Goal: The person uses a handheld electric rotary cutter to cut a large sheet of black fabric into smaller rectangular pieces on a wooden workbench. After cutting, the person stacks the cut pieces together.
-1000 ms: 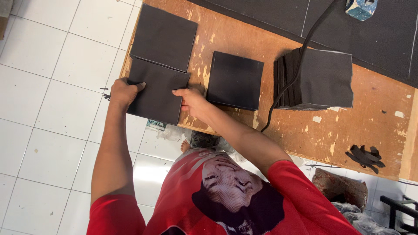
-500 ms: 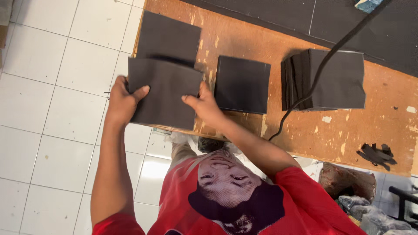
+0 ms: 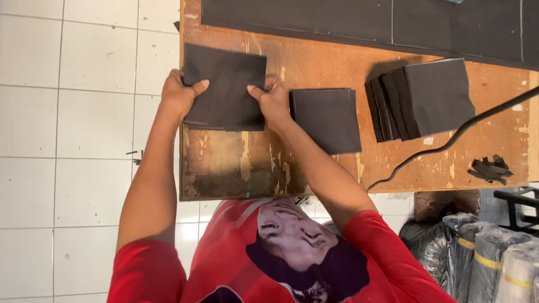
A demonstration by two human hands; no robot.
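A stack of black square sheets (image 3: 224,84) lies at the left end of a worn wooden table (image 3: 241,163). My left hand (image 3: 181,92) grips the stack's left edge, thumb on top. My right hand (image 3: 273,101) grips its right edge. Just to the right of my right hand lies a second black square stack (image 3: 328,119), flat on the table. Farther right a thicker, fanned pile of black squares (image 3: 426,98) rests near a black cable (image 3: 449,143).
Large black sheets (image 3: 365,22) cover the table's far side. Black scraps (image 3: 489,168) lie near the right front edge. Rolls wrapped in plastic (image 3: 488,252) stand on the floor at lower right. White floor tiles (image 3: 84,112) lie to the left.
Both hands have moved the held black sheet away from me onto the square that lay further back, so the two squares now sit as one stack.
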